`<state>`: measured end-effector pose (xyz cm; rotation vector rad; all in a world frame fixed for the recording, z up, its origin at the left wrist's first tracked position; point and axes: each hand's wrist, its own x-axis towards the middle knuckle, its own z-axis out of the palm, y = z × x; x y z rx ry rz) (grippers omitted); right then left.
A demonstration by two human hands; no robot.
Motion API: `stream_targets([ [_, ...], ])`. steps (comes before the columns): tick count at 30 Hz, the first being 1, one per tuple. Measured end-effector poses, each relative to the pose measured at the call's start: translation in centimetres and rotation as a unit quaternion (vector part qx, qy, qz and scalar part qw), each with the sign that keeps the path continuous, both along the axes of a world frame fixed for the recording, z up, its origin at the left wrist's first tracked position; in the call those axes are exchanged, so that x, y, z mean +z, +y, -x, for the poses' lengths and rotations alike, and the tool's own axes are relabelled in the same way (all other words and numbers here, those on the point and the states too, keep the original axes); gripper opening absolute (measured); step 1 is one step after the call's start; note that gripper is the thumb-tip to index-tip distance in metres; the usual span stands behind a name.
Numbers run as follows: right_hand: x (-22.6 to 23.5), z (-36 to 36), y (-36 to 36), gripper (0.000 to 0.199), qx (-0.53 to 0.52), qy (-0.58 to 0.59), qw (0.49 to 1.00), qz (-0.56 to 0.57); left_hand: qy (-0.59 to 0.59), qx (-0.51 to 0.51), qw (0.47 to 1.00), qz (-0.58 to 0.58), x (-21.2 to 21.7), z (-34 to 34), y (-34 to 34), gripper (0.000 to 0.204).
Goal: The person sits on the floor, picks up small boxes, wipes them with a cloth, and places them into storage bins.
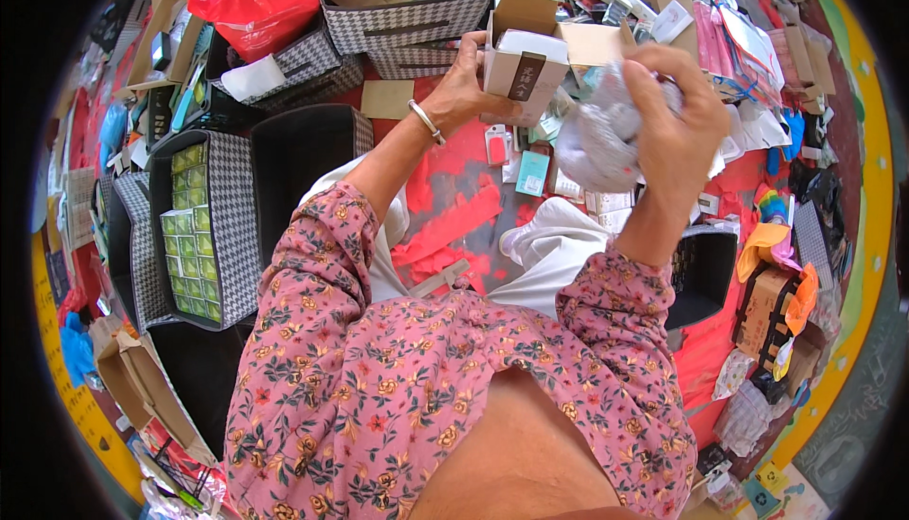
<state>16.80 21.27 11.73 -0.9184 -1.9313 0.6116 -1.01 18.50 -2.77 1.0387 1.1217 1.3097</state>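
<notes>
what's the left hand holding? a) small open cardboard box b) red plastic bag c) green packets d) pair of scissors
a) the left hand grips a small open cardboard box with its flaps up, while the right hand clutches a crumpled grey-white wrapping beside it.

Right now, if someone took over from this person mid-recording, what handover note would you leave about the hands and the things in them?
Left hand: grips the small open cardboard box, flaps up, held above the red floor.
Right hand: closed on a crumpled grey-white soft bundle, just right of the box.
Done: box open, bundle in hand.
Left: bundle is not yet inside the box; flaps not closed.
Nearby: houndstooth fabric bin of small green packets at the left.
</notes>
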Motion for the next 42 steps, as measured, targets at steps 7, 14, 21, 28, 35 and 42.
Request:
stream_targets([
  [7,-2.9,0.6,1.8,0.057,0.041,-0.086,0.994,0.051,-0.033,-0.051,0.996,0.06,-0.8,-0.5,0.2,0.092],
  [14,-4.9,-0.3,3.3,0.073,0.052,-0.21,0.976,0.004,0.162,-0.043,0.98,-0.109,-2.2,-1.2,0.3,0.091],
  [21,-5.1,-0.4,3.5,0.035,0.129,-0.23,0.964,0.028,0.097,-0.067,0.992,-0.045,-2.7,-1.1,0.3,0.091],
  [28,-5.1,0.1,2.6,0.029,0.089,-0.237,0.967,-0.033,0.081,-0.043,0.995,-0.036,-1.3,-0.9,0.3,0.091],
  [35,0.1,-1.8,1.6,0.035,-0.178,-0.039,0.982,0.04,-0.005,0.03,0.999,-0.013,-2.1,0.5,0.5,0.091],
  [42,-5.0,0.7,3.0,0.06,0.028,0.113,0.974,0.195,0.005,0.036,0.999,-0.038,-0.6,0.1,0.5,0.091],
])
